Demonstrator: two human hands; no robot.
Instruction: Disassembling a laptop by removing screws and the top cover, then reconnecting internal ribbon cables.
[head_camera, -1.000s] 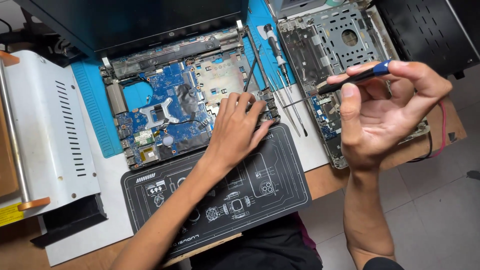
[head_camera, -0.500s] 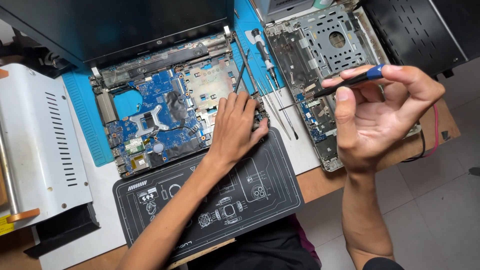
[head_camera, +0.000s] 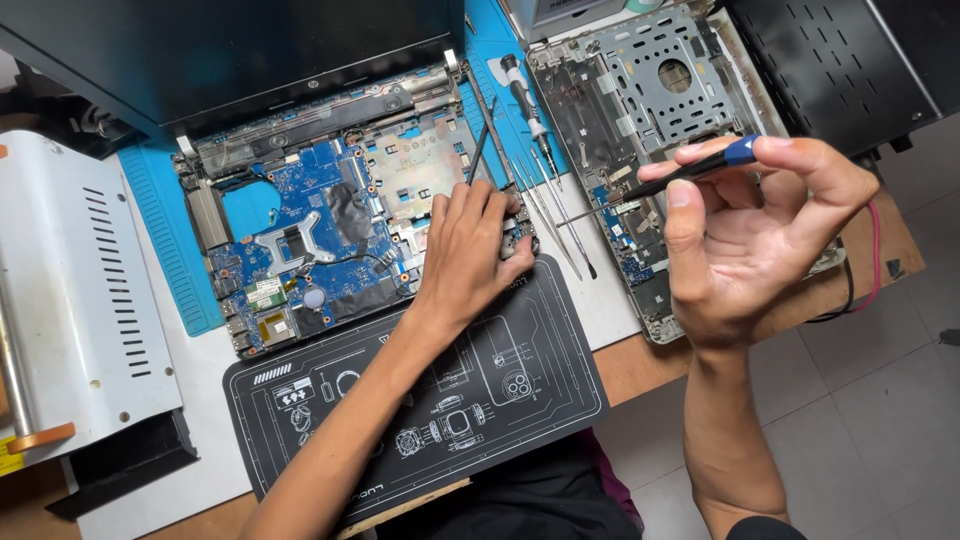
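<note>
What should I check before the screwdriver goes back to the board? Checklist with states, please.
1. Right hand grips screwdriver firmly: ok.
2. Left hand steadies laptop base at its right edge: ok.
3. Screwdriver tip clear of the board: ok, raised over the detached cover.
4. Screw on the tip: cannot tell.
5. Loose tools beside the base, off the board: ok.

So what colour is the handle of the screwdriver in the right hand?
Black with a blue end cap; the screwdriver in the right hand shows in the head view.
</note>
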